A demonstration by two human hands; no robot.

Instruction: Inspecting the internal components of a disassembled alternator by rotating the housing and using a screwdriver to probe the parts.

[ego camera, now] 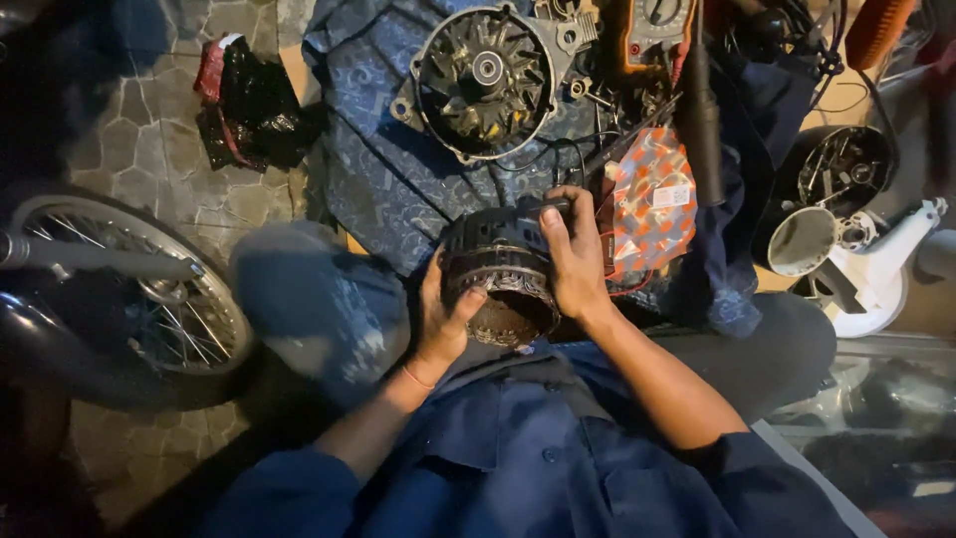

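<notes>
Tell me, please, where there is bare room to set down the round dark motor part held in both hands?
Bare stone paving lies between the spoked wheel and the crumpled black-and-red bag. The patterned blue cloth is free left of the finned alternator housing. Around the orange-patterned packet and orange multimeter it is crowded.

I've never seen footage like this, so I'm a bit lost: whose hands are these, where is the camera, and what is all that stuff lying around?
The camera sits on a person's head and looks down at their lap. The left hand and right hand hold a round dark motor part with metal windings. Ahead, on a blue patterned cloth, lies a round finned metal housing. Beside it are an orange meter and an orange-and-white packet. On the left a spoked wheel stands on the stone floor.
</notes>
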